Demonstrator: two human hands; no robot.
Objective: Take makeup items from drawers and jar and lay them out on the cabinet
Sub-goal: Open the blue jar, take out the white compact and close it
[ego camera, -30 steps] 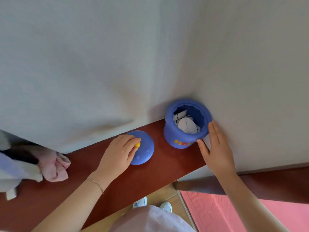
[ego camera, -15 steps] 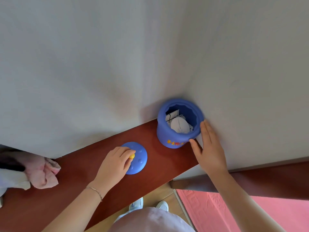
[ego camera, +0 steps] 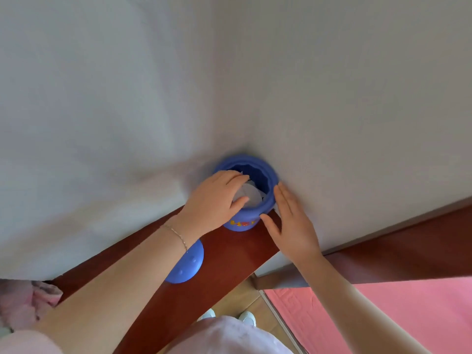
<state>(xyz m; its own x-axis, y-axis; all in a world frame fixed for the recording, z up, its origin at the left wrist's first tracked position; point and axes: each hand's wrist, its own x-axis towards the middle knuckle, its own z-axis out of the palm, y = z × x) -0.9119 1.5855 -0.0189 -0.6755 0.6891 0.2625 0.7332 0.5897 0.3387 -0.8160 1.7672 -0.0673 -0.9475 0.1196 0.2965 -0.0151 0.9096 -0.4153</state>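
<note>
the red-brown counter [ego camera: 229, 261] runs as a narrow strip along the pale wall, and everything the coming move depends on sits at its far end, in the corner. there the blue jar [ego camera: 255, 213] stands upright with its mouth open toward the camera, its blue lid [ego camera: 187, 267] already off and lying flat on the counter nearer the person, partly under the left forearm. the left hand [ego camera: 214, 200] is the nearer one to the contents: it hangs over the jar's left rim with its fingers [ego camera: 236, 178] dipping into the mouth, so the items lie straight below and slightly right of its grip. a pale item [ego camera: 251, 194] shows inside, between thumb and fingers; the grip looks partly curled toward it, but whether it has actually closed on anything i cannot tell, since the fingertips are blurred and partly hidden by the rim. the right hand [ego camera: 291, 226] lies flat with straight fingers against the jar's right side, steadying it and gripping nothing. as i judge it, the lift has to go straight up out of the mouth, then back toward the bare counter beside the lid
</note>
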